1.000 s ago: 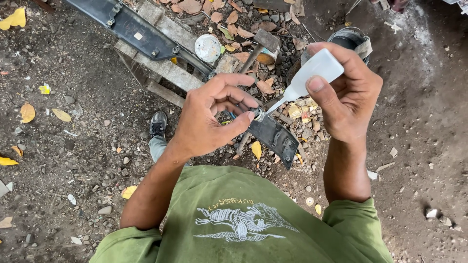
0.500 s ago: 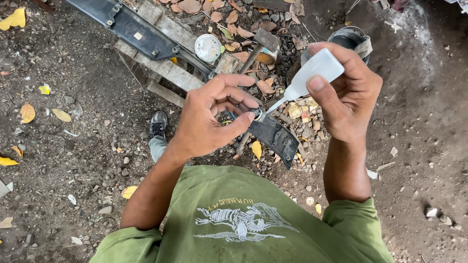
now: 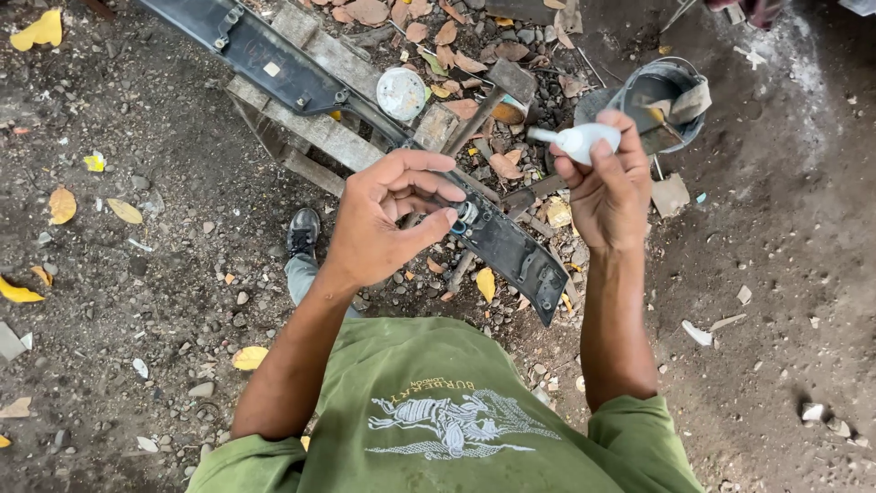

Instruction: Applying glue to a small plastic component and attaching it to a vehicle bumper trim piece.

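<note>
Ring (image 3: 464, 217) sat pinched in left hand (image 3: 388, 219), frame centre. Right hand (image 3: 604, 187) gripped white tube (image 3: 577, 139) just upper right, nozzle pointing left.

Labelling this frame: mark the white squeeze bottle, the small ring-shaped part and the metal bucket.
white squeeze bottle (image 3: 584, 140), head view, on its body.
small ring-shaped part (image 3: 465, 215), head view, on its rim.
metal bucket (image 3: 659, 91), head view, on its inner wall.

Smooth white plastic bottle (image 3: 584, 139); matt black, seemingly plastic, panel (image 3: 511, 251).
</note>
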